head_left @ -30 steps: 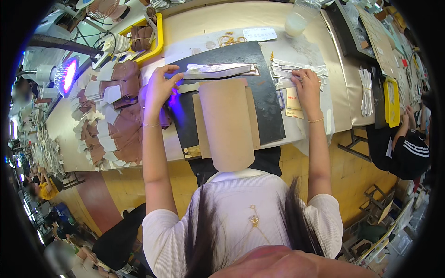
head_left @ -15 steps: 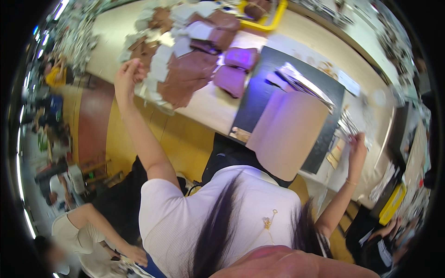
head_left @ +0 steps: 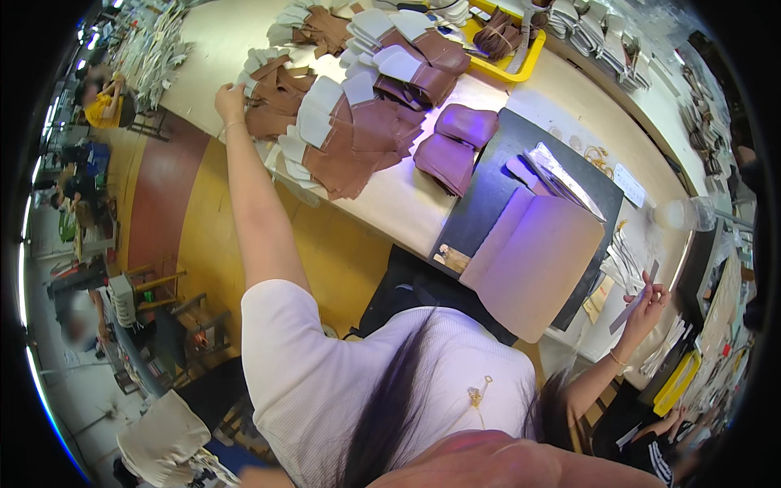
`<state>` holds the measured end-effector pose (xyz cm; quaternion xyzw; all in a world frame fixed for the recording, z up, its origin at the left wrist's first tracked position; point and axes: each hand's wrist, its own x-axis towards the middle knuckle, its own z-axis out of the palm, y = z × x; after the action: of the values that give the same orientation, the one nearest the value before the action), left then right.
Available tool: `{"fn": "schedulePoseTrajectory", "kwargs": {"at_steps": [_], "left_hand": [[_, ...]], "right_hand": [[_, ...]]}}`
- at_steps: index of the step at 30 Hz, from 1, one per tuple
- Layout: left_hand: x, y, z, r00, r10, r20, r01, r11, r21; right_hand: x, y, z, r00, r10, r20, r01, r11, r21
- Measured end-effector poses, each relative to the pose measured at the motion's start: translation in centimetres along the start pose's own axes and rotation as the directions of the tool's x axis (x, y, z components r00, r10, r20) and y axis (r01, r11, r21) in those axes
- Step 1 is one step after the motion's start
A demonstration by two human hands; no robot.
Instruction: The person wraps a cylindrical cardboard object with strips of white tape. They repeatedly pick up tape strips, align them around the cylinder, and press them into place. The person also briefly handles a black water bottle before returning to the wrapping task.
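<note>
My left hand (head_left: 230,102) is stretched out to the far left, at the edge of a pile of brown leather pieces (head_left: 277,114) with pale ends. Its fingers are bent together; whether they pinch a piece is too small to tell. On the right, my right hand (head_left: 645,309) holds a thin, flat grey strip (head_left: 622,320), tilted upward between the fingers. A large tan sheet (head_left: 541,264), creased lengthwise, lies over a dark mat (head_left: 480,175) and hangs over the table edge toward me.
Fanned stacks of brown pieces (head_left: 350,150) and two mauve-lit bundles (head_left: 447,159) lie left of the mat. Behind them stands a yellow tray (head_left: 529,69). White strips (head_left: 622,260) and a clear plastic container (head_left: 687,214) are at right. A person in yellow (head_left: 104,110) sits far left.
My left hand has moved onto the edge of the leather pile. My right hand has come away from the white strips, lower and to the right, with the grey strip now showing in it.
</note>
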<state>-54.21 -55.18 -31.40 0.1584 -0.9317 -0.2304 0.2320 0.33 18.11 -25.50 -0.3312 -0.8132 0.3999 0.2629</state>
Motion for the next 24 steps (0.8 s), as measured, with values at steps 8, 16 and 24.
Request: {"fn": "schedulePoseTrajectory", "kwargs": {"at_steps": [8,16,24], "left_hand": [[2.0,2.7,2.1,0.983,0.158,0.092,-0.179,0.935,0.305],[0.4,6.2,-0.3,0.98,0.198,0.027,-0.188,0.868,0.459],[0.3,6.3,-1.4,0.965,0.167,0.202,-0.254,0.793,0.553]], "right_hand": [[-2.4,-0.8,-1.2,0.993,0.118,-0.001,-0.118,0.989,-0.09],[-1.7,-1.3,-0.1,0.999,0.042,0.031,-0.041,0.999,-0.03],[-1.9,-2.1,1.4,0.998,0.017,0.064,-0.016,1.0,-0.008]]}}
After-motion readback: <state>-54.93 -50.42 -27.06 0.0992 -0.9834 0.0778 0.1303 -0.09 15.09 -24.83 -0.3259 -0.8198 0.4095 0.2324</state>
